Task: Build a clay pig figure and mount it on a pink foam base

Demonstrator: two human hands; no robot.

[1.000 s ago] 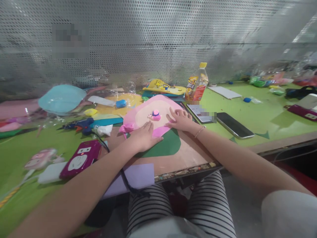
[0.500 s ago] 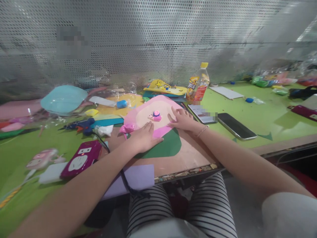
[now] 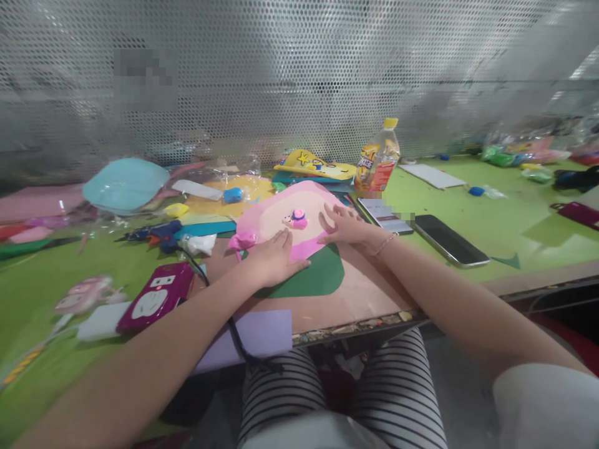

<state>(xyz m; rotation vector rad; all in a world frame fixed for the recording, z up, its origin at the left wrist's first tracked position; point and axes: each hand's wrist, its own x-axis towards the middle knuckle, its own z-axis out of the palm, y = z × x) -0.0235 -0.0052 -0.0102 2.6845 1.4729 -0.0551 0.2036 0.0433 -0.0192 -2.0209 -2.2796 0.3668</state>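
Note:
A pink paper shape with a cream centre (image 3: 276,218) lies on the table, overlapping a dark green paper piece (image 3: 322,274). On its cream part sits a small pink and blue clay snail (image 3: 298,218). My left hand (image 3: 274,262) rests flat on the near left edge of the paper, fingers stretched out. At the right edge, my right hand (image 3: 344,226) touches the paper with its fingers spread. Neither hand grips anything. A pink wrapped lump (image 3: 242,241) lies beside the paper, left of my left hand.
Right of the paper lie a lit phone (image 3: 381,212) and a dark phone (image 3: 450,240). A drink bottle (image 3: 378,159) stands behind. To the left are a blue glue gun (image 3: 163,234) with its cord, a magenta power device (image 3: 156,298) and a light blue sheet (image 3: 126,184).
The whole view has shifted slightly, so things on the table appear a little further right. Both hands keep their places on the paper.

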